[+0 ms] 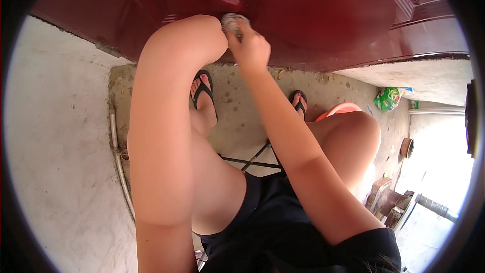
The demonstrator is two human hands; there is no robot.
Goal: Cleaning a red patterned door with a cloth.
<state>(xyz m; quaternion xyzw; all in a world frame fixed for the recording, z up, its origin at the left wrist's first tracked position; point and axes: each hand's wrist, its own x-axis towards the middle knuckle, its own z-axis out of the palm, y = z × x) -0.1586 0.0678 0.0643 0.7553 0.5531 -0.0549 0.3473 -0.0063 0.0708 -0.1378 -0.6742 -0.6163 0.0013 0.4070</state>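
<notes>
My right hand (250, 45) grips a crumpled grey-white cloth or scrubbing pad (235, 21) and is partly blurred. The pad is at the lower part of a glossy dark red panel (303, 57), which looks like a door with raised mouldings. My left hand (212, 40) is bent at the wrist just left of the pad, close to the same panel. Its fingers are hidden, so I cannot tell whether it touches the pad or holds anything.
My feet, in black flip-flops, are on the stained concrete floor (238, 102). An orange-red basin (341, 108) is partly behind my right knee. Beyond it lies a green plastic packet (389, 99). A pipe (114, 132) runs along the left wall (60, 121). Crossed dark metal legs (250, 163) are beneath me.
</notes>
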